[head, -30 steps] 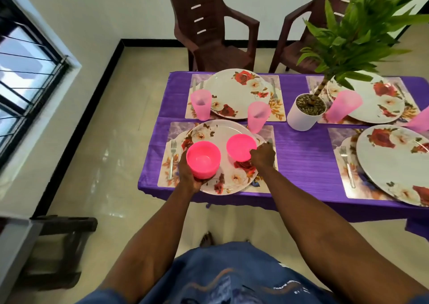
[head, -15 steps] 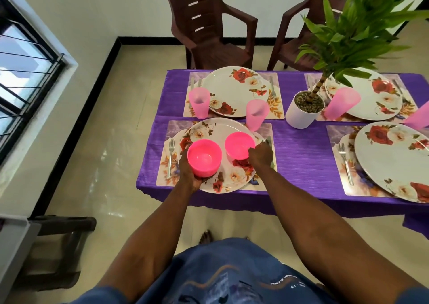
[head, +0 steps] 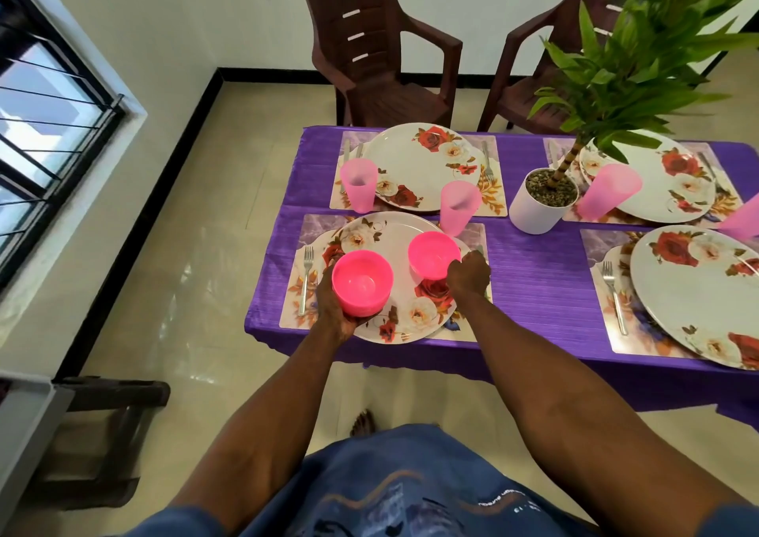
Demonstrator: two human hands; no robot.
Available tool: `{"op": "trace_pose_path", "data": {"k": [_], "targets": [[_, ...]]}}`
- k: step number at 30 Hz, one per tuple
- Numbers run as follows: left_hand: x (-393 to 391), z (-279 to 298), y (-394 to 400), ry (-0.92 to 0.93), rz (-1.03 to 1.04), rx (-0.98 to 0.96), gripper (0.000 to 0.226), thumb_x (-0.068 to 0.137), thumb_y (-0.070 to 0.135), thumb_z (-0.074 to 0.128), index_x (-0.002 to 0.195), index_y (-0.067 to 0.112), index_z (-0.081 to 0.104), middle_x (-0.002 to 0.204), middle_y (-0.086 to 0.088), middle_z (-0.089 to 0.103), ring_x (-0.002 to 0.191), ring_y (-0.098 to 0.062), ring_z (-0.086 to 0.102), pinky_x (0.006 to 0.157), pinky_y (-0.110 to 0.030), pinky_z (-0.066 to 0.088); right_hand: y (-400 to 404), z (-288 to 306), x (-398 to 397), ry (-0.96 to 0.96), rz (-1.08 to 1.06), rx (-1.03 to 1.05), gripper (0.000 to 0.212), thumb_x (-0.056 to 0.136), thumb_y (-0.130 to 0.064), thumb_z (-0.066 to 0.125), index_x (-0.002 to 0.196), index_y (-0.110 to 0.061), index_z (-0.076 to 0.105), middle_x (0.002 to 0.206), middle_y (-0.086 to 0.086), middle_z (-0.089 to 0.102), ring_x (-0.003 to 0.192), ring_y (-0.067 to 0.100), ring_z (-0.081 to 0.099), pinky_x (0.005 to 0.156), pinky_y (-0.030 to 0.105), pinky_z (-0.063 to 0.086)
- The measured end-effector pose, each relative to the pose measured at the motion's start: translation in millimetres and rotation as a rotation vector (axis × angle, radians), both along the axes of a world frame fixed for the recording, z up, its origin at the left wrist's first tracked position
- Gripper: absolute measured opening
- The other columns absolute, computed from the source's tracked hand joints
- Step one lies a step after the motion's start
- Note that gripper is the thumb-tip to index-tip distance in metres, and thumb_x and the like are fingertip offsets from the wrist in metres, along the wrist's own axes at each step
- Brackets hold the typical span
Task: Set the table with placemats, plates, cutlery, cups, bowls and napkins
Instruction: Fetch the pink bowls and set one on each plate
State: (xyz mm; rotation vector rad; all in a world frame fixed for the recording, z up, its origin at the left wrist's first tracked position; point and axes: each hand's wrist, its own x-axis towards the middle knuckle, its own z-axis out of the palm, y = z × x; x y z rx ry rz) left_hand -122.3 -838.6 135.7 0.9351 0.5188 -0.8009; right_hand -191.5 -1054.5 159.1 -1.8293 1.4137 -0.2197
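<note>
— Which step is this?

— Bowls, I'd say. The left hand [head: 336, 310] cups a stack of pink bowls [head: 361, 282] from below, held over the near edge of the floral plate [head: 394, 278]. The right hand [head: 468, 276] curls round a single pink bowl [head: 433, 254] resting, I think, on that same plate.

— Has it let go?

— No, the fingers look wrapped against its side.

— And next?

— Probably release it, then carry the stack to the far plate [head: 419, 165]; it has a pink cup [head: 358, 184] but no bowl.
</note>
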Motion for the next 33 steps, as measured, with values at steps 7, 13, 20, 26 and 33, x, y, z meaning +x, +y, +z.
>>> {"op": "trace_pose_path", "data": {"k": [7,13,20,26,33], "targets": [[2,1,0,-0.024,0.008,0.053,0.075,0.066,0.061,0.074,0.131,0.028,0.057,0.131,-0.015,0.06,0.119,-0.042,0.056,0.09,-0.068,0.046,-1,1,-2,-0.01,0.014,0.03,0.039,0.093,-0.015,0.056,0.129,-0.001,0.052,0.125,0.017,0.06,0.111,0.034,0.059,0.074,0.032,0.044],[1,2,2,0.001,-0.003,0.025,0.073,0.069,0.059,0.073,0.132,0.025,0.055,0.131,-0.017,0.06,0.119,-0.042,0.056,0.089,-0.067,0.048,0,-1,1,0.003,0.016,0.094,0.054,0.084,-0.01,0.062,0.135,-0.002,0.047,0.122,0.017,0.062,0.106,0.033,0.063,0.073,0.037,0.055],[-1,2,1,0.008,-0.018,-0.003,0.062,0.081,0.059,0.064,0.131,0.023,0.056,0.129,-0.017,0.06,0.118,-0.042,0.057,0.089,-0.065,0.049,-5,3,5,-0.003,0.006,0.107,0.039,0.09,-0.007,0.059,0.128,0.001,0.054,0.122,0.018,0.062,0.108,0.034,0.062,0.072,0.034,0.052],[-2,2,0,0.014,-0.024,0.001,0.061,0.083,0.059,0.062,0.132,0.024,0.055,0.131,-0.017,0.06,0.119,-0.041,0.056,0.09,-0.064,0.049,-3,6,-1,-0.026,0.017,0.126,0.046,0.087,-0.013,0.059,0.132,-0.001,0.053,0.123,0.017,0.062,0.108,0.033,0.062,0.078,0.039,0.055],[-3,3,-4,0.006,-0.037,-0.014,0.055,0.085,0.056,0.061,0.13,0.024,0.055,0.129,-0.017,0.06,0.117,-0.04,0.057,0.089,-0.064,0.049,7,15,-6,-0.025,-0.003,0.067,0.051,0.094,-0.029,0.058,0.137,-0.004,0.047,0.132,0.016,0.057,0.115,0.034,0.059,0.09,0.043,0.053]]}}
